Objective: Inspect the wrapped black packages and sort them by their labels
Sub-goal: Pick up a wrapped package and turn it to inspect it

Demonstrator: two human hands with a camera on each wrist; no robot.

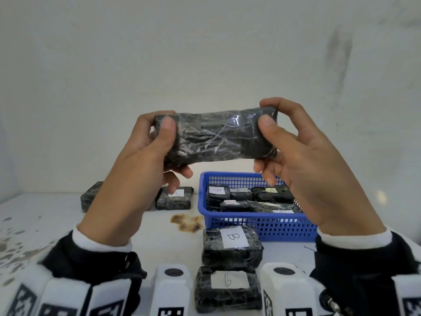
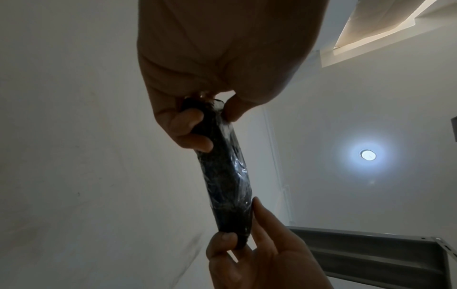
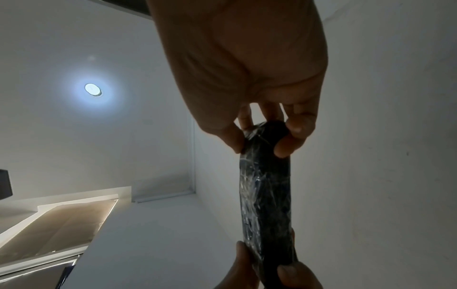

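Note:
Both hands hold one long black package (image 1: 216,135) wrapped in clear film, raised level in front of the wall. My left hand (image 1: 157,142) grips its left end with the thumb on the near face. My right hand (image 1: 284,137) grips its right end the same way. The side facing me shows no label. The left wrist view shows the package (image 2: 227,172) edge-on between both hands, as does the right wrist view, where the package (image 3: 265,195) also runs lengthwise. Two packages marked B (image 1: 231,246) (image 1: 227,288) lie near the table's front.
A blue basket (image 1: 262,226) at the right holds several labelled black packages. Two more packages (image 1: 174,198) (image 1: 91,199) lie at the back left. A brown stain (image 1: 186,222) marks the white table. Wrist camera mounts fill the bottom edge.

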